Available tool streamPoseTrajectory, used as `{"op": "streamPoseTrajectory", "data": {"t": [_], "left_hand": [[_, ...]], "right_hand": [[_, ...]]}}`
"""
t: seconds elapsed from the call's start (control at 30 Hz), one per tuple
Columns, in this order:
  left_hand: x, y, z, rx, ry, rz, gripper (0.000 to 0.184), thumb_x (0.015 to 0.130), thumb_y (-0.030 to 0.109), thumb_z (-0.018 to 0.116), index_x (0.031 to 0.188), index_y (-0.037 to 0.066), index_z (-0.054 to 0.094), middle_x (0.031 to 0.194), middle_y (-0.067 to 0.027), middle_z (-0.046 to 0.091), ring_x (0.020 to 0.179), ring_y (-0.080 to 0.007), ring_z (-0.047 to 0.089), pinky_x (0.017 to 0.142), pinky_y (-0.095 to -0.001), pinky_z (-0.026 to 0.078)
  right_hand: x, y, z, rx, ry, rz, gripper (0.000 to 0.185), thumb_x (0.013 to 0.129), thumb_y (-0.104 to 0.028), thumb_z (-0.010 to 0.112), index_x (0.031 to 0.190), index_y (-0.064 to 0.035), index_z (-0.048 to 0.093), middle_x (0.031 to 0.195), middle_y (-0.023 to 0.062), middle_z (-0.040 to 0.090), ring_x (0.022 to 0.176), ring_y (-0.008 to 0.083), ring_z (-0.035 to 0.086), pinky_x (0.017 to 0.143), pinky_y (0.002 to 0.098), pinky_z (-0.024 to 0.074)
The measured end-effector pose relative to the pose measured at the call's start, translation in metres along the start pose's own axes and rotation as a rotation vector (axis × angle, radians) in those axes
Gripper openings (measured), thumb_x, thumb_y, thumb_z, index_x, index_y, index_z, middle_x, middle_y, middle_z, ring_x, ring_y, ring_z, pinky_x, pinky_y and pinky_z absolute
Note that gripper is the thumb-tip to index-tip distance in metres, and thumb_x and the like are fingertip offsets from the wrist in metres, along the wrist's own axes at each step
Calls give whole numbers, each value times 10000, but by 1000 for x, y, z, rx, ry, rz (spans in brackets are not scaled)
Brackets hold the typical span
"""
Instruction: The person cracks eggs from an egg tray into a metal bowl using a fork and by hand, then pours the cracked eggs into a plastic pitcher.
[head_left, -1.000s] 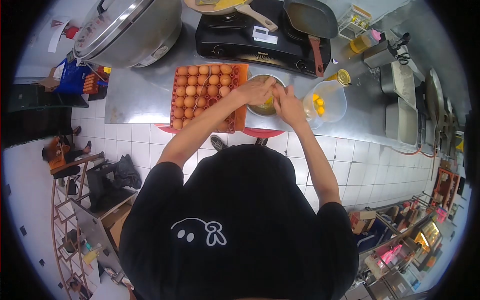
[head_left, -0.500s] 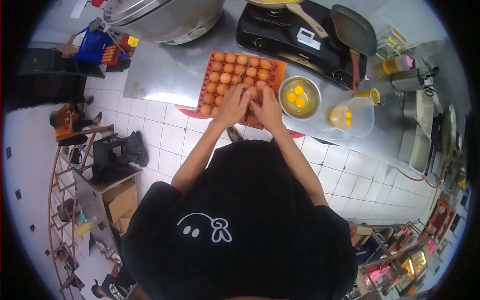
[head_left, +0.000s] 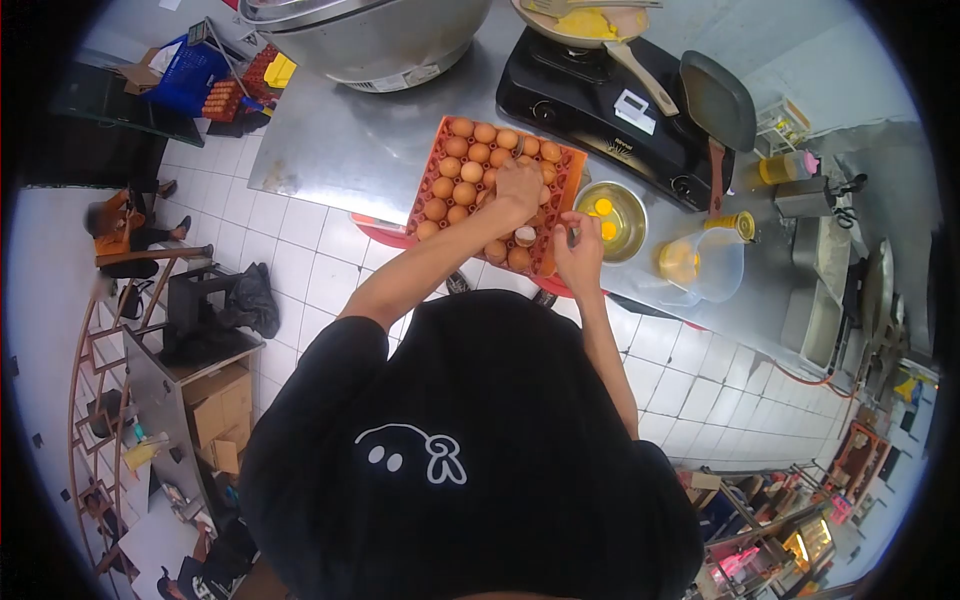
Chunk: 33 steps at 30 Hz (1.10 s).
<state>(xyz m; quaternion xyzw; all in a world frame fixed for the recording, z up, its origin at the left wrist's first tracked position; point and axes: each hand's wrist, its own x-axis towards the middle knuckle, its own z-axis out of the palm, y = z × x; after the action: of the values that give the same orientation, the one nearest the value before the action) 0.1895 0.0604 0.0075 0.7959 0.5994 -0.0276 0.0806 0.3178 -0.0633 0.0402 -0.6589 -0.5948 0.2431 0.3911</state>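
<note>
Eggs (head_left: pixel 471 171): brown, seated in the red-orange tray (head_left: pixel 572 170) at the near edge of the bench (head_left: pixel 320 140); we judge each one light and stiff, smooth enough to slip, and brittle, so best held around its widest part with light, even pressure.
Open shell (head_left: pixel 525 235): among the eggs, near right, its pale inside showing; we expect the broken rim to crumble if pinched, so the rounded side offers the better hold.
Left hand (head_left: pixel 520 187): over the right part of the tray, fingers bent down onto the eggs; we cannot tell whether they pinch one.
Right hand (head_left: pixel 578 255): between tray and bowl, on their near side, fingers curled in close; we cannot tell whether they hold anything.
Metal bowl (head_left: pixel 642 212): just right of the tray, with at least two yolks (head_left: pixel 603 207) in it.
Clear jug (head_left: pixel 727 268): farther right, yolks inside as well.
Stove (head_left: pixel 530 75): beyond the bowl, bearing two pans.
Large pot (head_left: pixel 370 45): far left, on the bench.
</note>
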Motion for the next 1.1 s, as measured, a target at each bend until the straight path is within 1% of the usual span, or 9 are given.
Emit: {"op": "streamPoseTrajectory", "data": {"t": [0.13, 0.23, 0.3, 0.4, 0.47, 0.67, 0.73, 0.97, 1.1], "left_hand": [[-5, -5, -19, -66, -7, 14, 360, 845, 157, 681, 1155, 5, 578, 1063, -183, 679, 1007, -362, 650, 823, -402, 553], [-22, -33, -45, -330, -56, -38, 374, 792, 91, 691, 1133, -7, 574, 1090, -240, 662, 1069, -376, 646, 839, -416, 567], [-38, -70, -57, -704, 130, 65, 410, 788, 90, 698, 1177, 36, 580, 1100, -239, 646, 1078, -368, 640, 883, -404, 557], [-72, -129, -70, -870, 238, 197, 367, 831, 88, 656, 1190, 73, 584, 1145, -212, 624, 1066, -326, 638, 899, -400, 554], [-88, -154, -82, -1601, -146, -114, 351, 912, 134, 613, 1244, 51, 535, 1176, -179, 615, 1030, -283, 653, 857, -408, 560], [-116, -177, -64, -2199, -15, -199, 354, 965, 131, 477, 1292, -5, 470, 1215, -192, 591, 1011, -282, 625, 880, -403, 544], [-110, -179, -48, -2282, -47, -167, 350, 967, 140, 453, 1284, -6, 472, 1214, -195, 591, 984, -279, 621, 870, -402, 542], [-65, -135, -28, -2458, -181, -221, 376, 981, 211, 362, 1273, 3, 476, 1115, -152, 623, 803, -203, 554, 666, -327, 449], [-52, -118, -28, -2451, -262, -123, 376, 975, 230, 359, 1264, 28, 489, 1085, -123, 625, 765, -172, 523, 660, -306, 440]], "right_hand": [[10, 4, 5, 80, 75, 92, 164, 884, -102, 642, 1028, -24, 653, 920, 123, 614, 872, 283, 617, 798, 404, 509], [24, 3, 20, 156, 111, 158, 163, 903, -143, 636, 995, -13, 670, 869, 133, 669, 793, 309, 650, 742, 422, 526], [35, -4, 37, 187, 117, 179, 191, 912, -183, 637, 967, -6, 685, 850, 147, 703, 764, 331, 676, 714, 434, 535], [47, -34, 72, -74, -176, 133, 289, 912, -276, 648, 898, 6, 714, 861, 214, 730, 795, 385, 713, 716, 463, 554], [56, -62, 95, -340, -220, 201, 362, 899, -349, 657, 859, 2, 732, 873, 265, 717, 857, 419, 711, 740, 489, 563], [74, -50, 123, -350, -273, 245, 383, 894, -356, 661, 850, 20, 718, 861, 240, 722, 841, 426, 705, 770, 518, 554], [65, -48, 116, -265, -147, 241, 326, 932, -306, 625, 916, 14, 687, 832, 182, 730, 813, 404, 704, 769, 519, 545], [7, -91, 59, 124, 70, -158, 177, 1020, -201, 493, 1039, -50, 583, 721, 199, 679, 714, 426, 681, 612, 529, 515], [-6, -65, 62, -256, -218, -86, 126, 1023, -168, 507, 1077, -81, 581, 702, 246, 642, 661, 456, 656, 564, 532, 497]]}}
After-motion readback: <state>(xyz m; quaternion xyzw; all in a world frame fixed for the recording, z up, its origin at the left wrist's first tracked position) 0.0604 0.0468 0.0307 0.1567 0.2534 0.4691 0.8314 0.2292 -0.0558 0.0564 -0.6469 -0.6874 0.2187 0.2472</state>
